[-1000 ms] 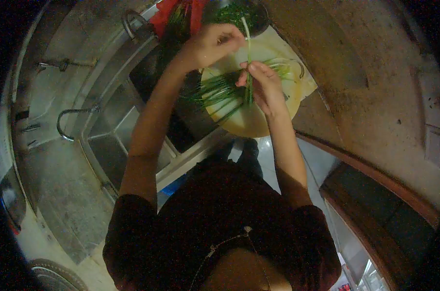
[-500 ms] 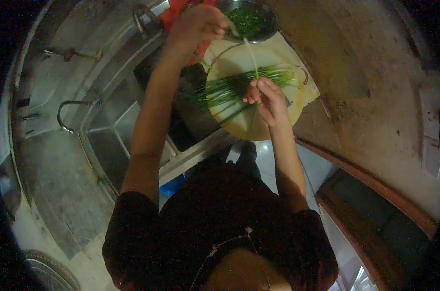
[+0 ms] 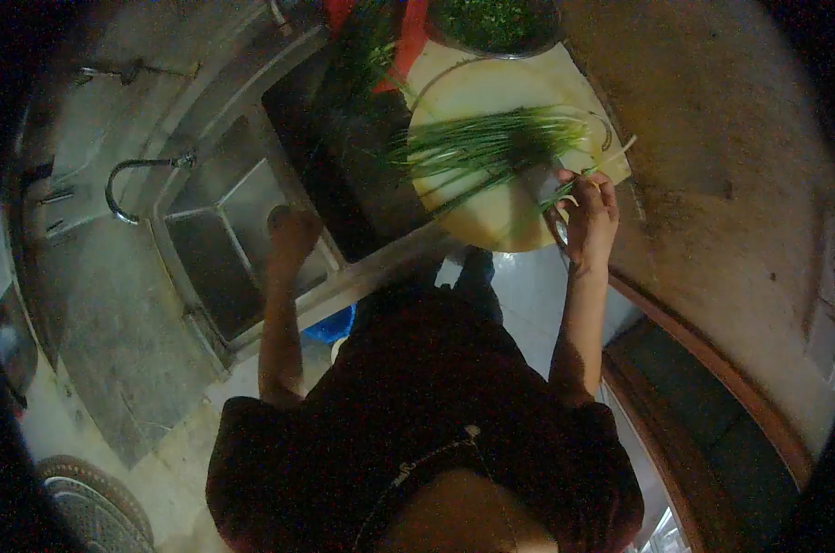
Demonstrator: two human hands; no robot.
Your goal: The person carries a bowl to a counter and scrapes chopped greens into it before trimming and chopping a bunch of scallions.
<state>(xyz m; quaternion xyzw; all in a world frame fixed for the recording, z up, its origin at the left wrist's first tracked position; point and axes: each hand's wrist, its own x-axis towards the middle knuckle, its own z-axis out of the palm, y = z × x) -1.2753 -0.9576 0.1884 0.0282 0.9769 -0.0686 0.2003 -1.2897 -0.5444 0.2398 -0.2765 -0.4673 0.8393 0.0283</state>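
My right hand [image 3: 590, 207] pinches a green onion [image 3: 624, 149] at the right edge of the round cutting board [image 3: 477, 88]. Its pale root end sticks out to the upper right. A bunch of green onions [image 3: 491, 138] lies across the board, white ends to the right, green tops hanging over the left edge. What looks like a knife [image 3: 557, 226] lies partly hidden beside my right hand. My left hand [image 3: 295, 230] is at the sink's near side, dark and curled closed; whatever is in it is hidden.
A metal bowl [image 3: 562, 37] of chopped greens stands behind the board. More greens [image 3: 357, 46] lie beside a red bag [image 3: 413, 37] at the back. To the left are the sink [image 3: 330, 263] and its curved faucet [image 3: 113, 189]. A blue container [image 3: 334, 324] sits below the counter.
My left hand has moved from beside the bowl down to the sink. My right hand has shifted right with the green onion, which now points to the upper right. The view has shifted slightly.
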